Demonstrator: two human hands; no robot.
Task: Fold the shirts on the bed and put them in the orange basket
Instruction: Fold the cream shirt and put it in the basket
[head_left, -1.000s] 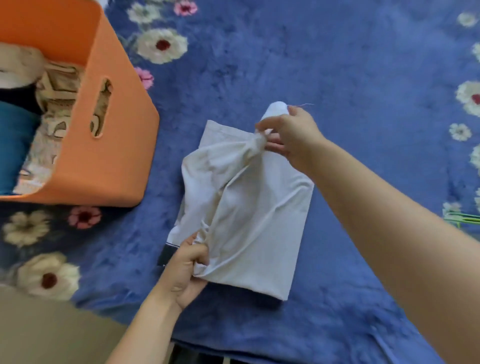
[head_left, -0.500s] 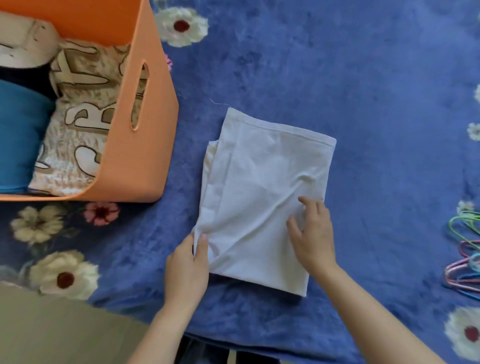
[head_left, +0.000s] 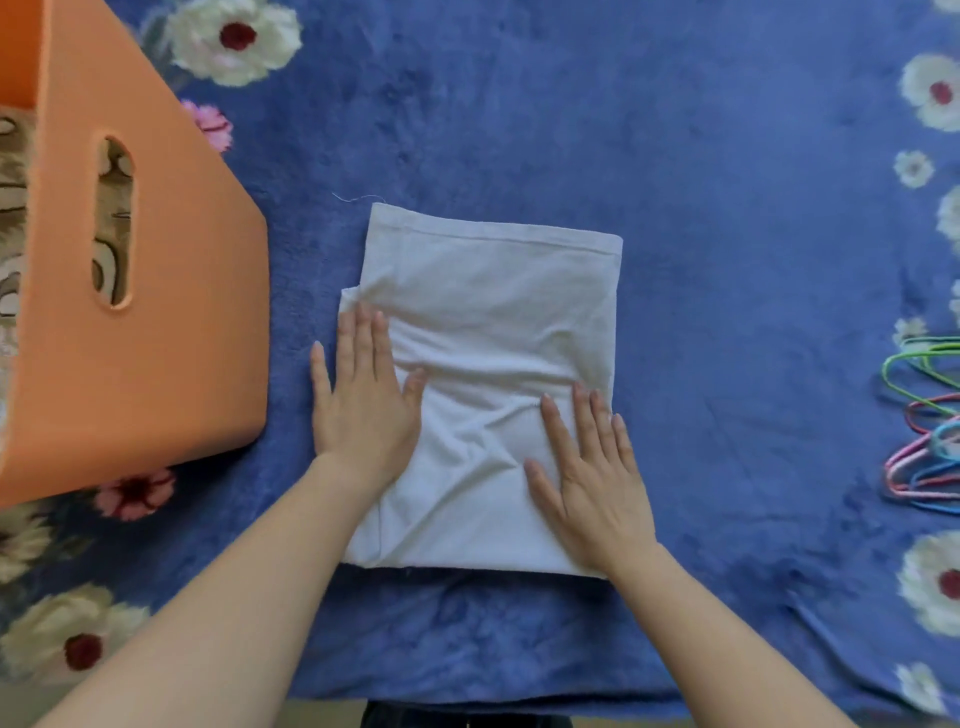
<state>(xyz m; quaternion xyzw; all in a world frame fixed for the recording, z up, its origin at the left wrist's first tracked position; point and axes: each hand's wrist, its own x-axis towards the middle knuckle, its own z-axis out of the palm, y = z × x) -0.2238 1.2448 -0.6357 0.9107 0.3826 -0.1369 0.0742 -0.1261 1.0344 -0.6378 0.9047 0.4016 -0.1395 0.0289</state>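
Note:
A white shirt (head_left: 488, 306), folded into a rectangle, lies flat on the blue flowered blanket (head_left: 701, 208) in the middle of the view. My left hand (head_left: 363, 400) lies flat on its left edge with straight fingers. My right hand (head_left: 592, 467) presses flat on its lower right part, fingers spread. The orange basket (head_left: 171, 312) stands at the left, close to the shirt; patterned folded cloth shows through its handle slot.
Several coloured clothes hangers (head_left: 924, 431) lie at the right edge of the blanket. The near edge of the bed (head_left: 467, 701) runs along the bottom of the view, just below my forearms.
One second ago both hands pinched and lifted the shirt's cloth. The fold has since been laid down, and both hands now lie flat on the shirt, further up it than half a second ago.

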